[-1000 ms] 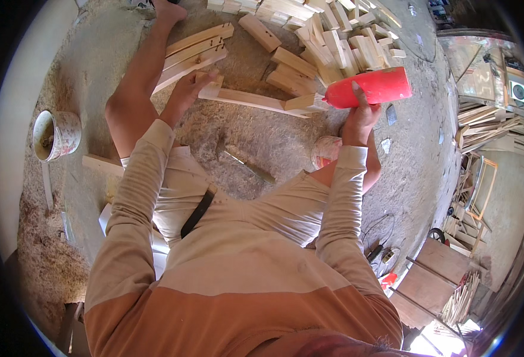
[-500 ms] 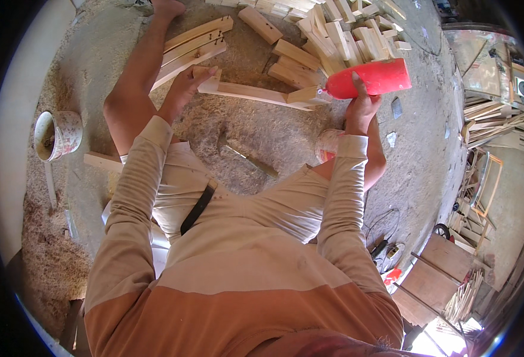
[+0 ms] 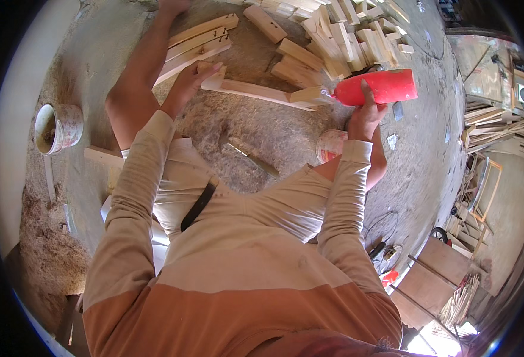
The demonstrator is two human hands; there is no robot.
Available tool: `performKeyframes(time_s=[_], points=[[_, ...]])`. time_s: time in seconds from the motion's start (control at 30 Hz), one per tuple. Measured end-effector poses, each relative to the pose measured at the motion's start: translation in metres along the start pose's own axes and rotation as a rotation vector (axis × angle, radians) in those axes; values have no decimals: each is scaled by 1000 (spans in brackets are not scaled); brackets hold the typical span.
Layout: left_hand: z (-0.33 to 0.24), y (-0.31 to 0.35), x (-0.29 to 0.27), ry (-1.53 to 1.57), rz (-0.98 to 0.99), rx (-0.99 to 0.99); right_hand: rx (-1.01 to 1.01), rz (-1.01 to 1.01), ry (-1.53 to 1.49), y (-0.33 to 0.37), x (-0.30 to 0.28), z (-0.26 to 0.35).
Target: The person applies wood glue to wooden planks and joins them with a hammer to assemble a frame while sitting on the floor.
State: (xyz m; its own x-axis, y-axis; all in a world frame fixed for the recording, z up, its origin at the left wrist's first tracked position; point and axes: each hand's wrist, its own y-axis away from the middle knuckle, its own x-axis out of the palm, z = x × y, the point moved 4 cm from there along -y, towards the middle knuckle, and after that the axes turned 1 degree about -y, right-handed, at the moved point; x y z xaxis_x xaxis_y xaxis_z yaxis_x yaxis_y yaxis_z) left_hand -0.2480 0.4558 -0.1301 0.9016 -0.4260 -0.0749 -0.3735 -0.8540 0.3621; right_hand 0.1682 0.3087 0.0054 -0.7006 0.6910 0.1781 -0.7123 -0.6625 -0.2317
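Note:
My right hand (image 3: 366, 117) is closed around a red squeeze bottle (image 3: 384, 87), which lies on its side with its nozzle pointing left. The nozzle tip meets, or nearly meets, the right end block of a pale wooden frame piece (image 3: 256, 91). That piece is a long bar with a short block standing at each end. At its left end, the fingers of my left hand (image 3: 185, 83) grip the other block. Between my legs a chisel-like tool with a metal blade (image 3: 253, 160) lies on the dusty ground.
Several finished-looking wooden bars (image 3: 199, 44) with dark holes lie beyond my left hand. Loose wood blocks (image 3: 333, 41) are piled at the far side. A bucket (image 3: 59, 131) stands at left, a reddish tub (image 3: 331, 146) by my right knee. Wood strips (image 3: 491, 122) lean at right.
The red bottle and my right hand have shifted slightly right and down. The whole view has moved a little; my left hand keeps its hold on the wooden piece.

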Motion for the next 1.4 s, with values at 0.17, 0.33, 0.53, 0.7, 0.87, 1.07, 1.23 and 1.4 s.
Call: performKeyframes(time_s=[0.17,0.33,0.53,0.7,0.87,1.07,1.23,1.4], points=[[2,-2,-4,-69,40,-86,-35,15,52,0,5,1],[-4,2,-4,-93,60,-100,-19,-6,9,1,4,0],[-23,14,-5,-132,65,-124,-66,13,127,2,10,13],[-11,11,-9,-169,140,25,-72,59,11,5,44,26],[20,-8,-7,-305,16,168,2,198,-202,56,152,39],[25,-8,-6,-256,-5,217,92,378,-272,99,243,-5],[32,-14,-6,-309,-13,214,129,440,-289,114,279,-25],[19,-6,-5,-322,28,194,107,450,-294,115,289,-33]])
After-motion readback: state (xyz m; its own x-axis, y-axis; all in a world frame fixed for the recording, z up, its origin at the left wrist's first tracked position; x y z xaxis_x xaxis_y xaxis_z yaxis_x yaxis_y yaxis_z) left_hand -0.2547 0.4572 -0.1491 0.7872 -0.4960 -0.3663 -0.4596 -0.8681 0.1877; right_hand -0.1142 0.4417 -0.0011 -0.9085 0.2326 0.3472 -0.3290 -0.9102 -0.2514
